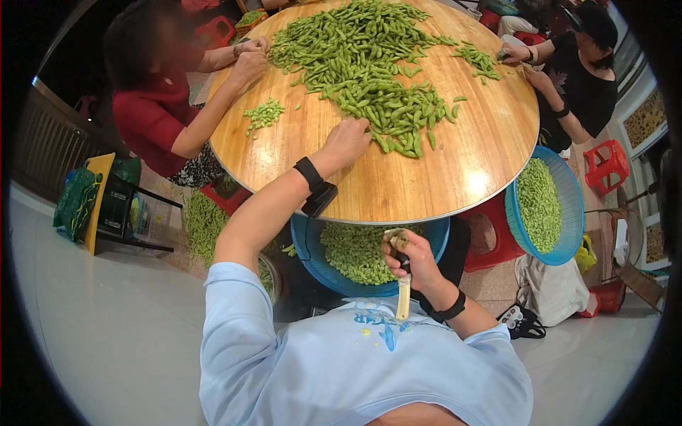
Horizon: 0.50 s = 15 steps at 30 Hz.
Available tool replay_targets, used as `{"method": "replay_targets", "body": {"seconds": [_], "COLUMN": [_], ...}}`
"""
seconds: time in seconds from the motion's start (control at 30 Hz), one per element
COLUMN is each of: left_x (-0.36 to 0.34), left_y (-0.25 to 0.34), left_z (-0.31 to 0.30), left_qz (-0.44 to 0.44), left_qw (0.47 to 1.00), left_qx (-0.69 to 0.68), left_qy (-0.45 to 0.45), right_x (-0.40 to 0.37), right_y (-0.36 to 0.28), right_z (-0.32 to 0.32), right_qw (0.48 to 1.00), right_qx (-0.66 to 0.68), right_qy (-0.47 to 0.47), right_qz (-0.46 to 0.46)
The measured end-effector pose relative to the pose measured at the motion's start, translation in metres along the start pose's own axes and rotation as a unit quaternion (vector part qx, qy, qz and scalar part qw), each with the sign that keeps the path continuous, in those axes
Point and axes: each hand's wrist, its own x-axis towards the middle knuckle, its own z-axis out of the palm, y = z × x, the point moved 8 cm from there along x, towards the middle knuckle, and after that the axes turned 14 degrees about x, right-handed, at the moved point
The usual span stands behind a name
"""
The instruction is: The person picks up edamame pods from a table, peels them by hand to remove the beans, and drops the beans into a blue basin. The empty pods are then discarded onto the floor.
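My left hand (348, 142) rests at the near edge of a heap of green edamame pods (355, 57) on the round wooden table (455, 177). Its fingers are curled at the pods, and what they hold, if anything, is hidden. Below the table's edge, my right hand (414, 261) is closed around a small tool with a cream-coloured handle (403, 298) pointing down toward my shirt. The tool's upper part is dark and mostly covered by my fingers. Under that hand, a blue basin (312, 266) contains many shelled green beans (355, 248).
A person in red (153, 113) sits at the left, hands near a small pile of shelled beans (263, 116). Another person in black (579, 85) works at the right. A blue basket (568, 206) of beans stands at the right, near red stools (606, 167).
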Motion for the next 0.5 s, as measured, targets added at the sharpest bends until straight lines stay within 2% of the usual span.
{"method": "replay_targets", "body": {"seconds": [0.23, 0.3, 0.33, 0.4, 0.43, 0.5], "left_x": [-0.015, -0.02, -0.022, -0.032, -0.04, -0.058], "left_y": [0.008, 0.013, 0.011, -0.011, -0.007, -0.001], "left_z": [-0.007, -0.004, -0.001, 0.002, -0.007, -0.025], "left_qz": [-0.011, 0.052, 0.052, -0.032, -0.031, -0.08], "left_qw": [0.997, 0.997, 0.997, 0.999, 0.999, 0.974], "left_qx": [-0.047, 0.052, 0.053, -0.039, -0.038, -0.213], "left_qy": [-0.064, 0.025, 0.027, 0.012, 0.011, 0.011], "right_x": [0.0, 0.0, -0.002, -0.001, 0.002, 0.006], "right_y": [0.014, 0.011, 0.011, 0.011, -0.001, -0.023], "right_z": [0.01, 0.017, 0.021, 0.022, 0.017, 0.017], "right_qw": [0.999, 0.997, 0.997, 0.997, 0.992, 0.975], "right_qx": [-0.021, -0.044, -0.049, -0.052, -0.094, -0.154], "right_qy": [-0.039, -0.048, -0.053, -0.059, -0.046, -0.038], "right_qz": [-0.028, -0.037, -0.031, -0.025, -0.077, -0.156]}}
